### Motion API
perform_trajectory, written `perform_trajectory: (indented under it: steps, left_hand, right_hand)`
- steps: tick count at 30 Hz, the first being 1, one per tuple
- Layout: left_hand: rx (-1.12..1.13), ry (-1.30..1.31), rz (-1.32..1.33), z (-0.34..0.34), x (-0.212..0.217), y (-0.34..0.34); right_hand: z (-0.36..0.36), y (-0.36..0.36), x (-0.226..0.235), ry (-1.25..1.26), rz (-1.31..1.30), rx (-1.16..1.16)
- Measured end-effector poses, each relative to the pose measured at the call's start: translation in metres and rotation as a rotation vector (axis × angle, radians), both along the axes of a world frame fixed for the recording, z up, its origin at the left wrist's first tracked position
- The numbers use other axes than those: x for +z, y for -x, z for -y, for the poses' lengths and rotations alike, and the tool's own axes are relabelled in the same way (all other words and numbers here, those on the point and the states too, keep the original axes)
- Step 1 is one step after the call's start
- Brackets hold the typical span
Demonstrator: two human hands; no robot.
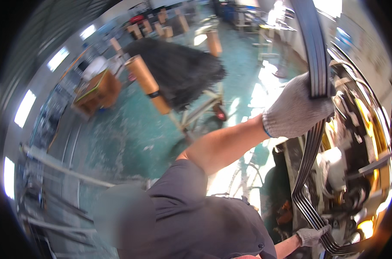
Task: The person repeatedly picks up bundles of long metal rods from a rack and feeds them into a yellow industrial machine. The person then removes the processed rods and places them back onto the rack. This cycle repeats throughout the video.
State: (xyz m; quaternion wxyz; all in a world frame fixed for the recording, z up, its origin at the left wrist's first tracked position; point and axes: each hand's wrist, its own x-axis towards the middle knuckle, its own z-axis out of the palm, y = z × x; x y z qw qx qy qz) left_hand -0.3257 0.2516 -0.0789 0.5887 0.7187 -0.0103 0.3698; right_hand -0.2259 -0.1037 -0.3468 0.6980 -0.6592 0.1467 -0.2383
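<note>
A bundle of long black ribbed strips (315, 47) comes down from the top edge on the right. My left hand (297, 108), in a grey knit glove, is closed round it, arm stretched out. Below that glove the strips carry on, bend sharply, and run down to the lower right. There my right hand (310, 236), gloved the same way, has its fingers closed over the bundle; part of its grip is hard to make out. The strips lie side by side, and their far ends are out of view.
Machinery with yellow parts (363, 121) fills the right side, close to both hands. Across the green floor (131, 142) stands a wheeled rack with cardboard tubes (144, 80) and a heap of black strips (174, 64). A brown box (98, 93) and metal rails (66, 166) are at the left.
</note>
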Motion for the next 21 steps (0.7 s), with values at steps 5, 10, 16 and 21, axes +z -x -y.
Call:
perform_trajectory:
  steps: [5, 10, 16, 21]
  left_hand:
    - [0.172, 0.421, 0.194, -0.059, -0.072, 0.151]
    - [0.626, 0.492, 0.22, -0.058, -0.096, 0.309]
    - [1.127, 0.428, 0.363, -0.029, -0.109, 0.454]
    - [1.467, 0.418, 0.591, 0.019, -0.114, 0.557]
  right_hand:
    - [-0.085, 0.013, -0.005, -0.182, -0.043, 0.358]
    - [-0.212, 0.048, -0.001, -0.306, -0.081, 0.822]
    - [-0.368, 0.085, -0.006, -0.33, 0.012, 1.296]
    - [-0.488, 0.213, 0.029, -0.302, 0.054, 1.618]
